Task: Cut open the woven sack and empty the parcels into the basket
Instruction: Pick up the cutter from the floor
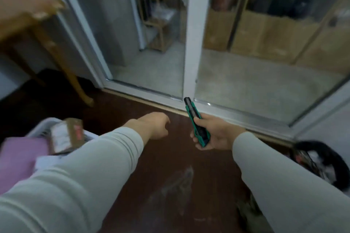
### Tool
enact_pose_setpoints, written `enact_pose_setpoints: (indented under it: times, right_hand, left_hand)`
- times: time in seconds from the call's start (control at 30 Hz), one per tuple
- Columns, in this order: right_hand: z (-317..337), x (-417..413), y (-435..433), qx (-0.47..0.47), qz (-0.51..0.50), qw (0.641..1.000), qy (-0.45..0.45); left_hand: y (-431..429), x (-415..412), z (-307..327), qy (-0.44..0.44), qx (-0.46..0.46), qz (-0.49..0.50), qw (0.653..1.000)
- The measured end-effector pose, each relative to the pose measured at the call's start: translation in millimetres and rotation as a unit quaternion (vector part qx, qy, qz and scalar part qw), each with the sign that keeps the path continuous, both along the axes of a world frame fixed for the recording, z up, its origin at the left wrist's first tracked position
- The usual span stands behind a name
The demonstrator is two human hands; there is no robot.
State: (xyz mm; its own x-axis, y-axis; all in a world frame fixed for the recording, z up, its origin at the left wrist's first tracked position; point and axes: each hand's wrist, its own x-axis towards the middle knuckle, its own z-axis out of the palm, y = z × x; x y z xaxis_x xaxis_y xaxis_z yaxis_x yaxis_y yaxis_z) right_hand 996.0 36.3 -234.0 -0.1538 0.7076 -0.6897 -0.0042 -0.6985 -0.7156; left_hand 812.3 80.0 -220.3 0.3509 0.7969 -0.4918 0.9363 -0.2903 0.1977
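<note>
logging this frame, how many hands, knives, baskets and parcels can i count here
hands: 2, left hand empty, right hand holding the utility knife
utility knife: 1
basket: 1
parcels plainly seen: 2, brown parcel, pink parcel
total: 6

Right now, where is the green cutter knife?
In the head view the green utility knife sits right of centre, gripped in the right hand, its tip pointing toward the white sliding-door frame.
</note>
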Motion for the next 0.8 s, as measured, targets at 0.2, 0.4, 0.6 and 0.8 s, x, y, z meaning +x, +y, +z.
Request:
enact_pose_setpoints:
  times: [0.2,0.4,0.6,0.8]
  right_hand:
    - [131.6,-139.0,33.3,0.056,0.082,0.995,0.020]
    - [228.1,-287.6,28.5,0.080,0.129,0.987,0.054]
    - [282.3,-422.5,18.0,0.105,0.233,0.967,0.001]
    - [296.6,-527.5,36.4,0.183,0.305,0.927,-0.120]
  left_hand:
    - [-11.2,-147.4,145.6,0.011,0.047,0.129,0.991]
    - [-48.4,-308.6,261.8,0.010,0.076,0.223,0.972]
    - [-90.3,-439.1,323.3,0.007,0.068,0.304,0.950]
    - [-102.5,-523.2,328.9,0.000,0.052,0.388,0.920]
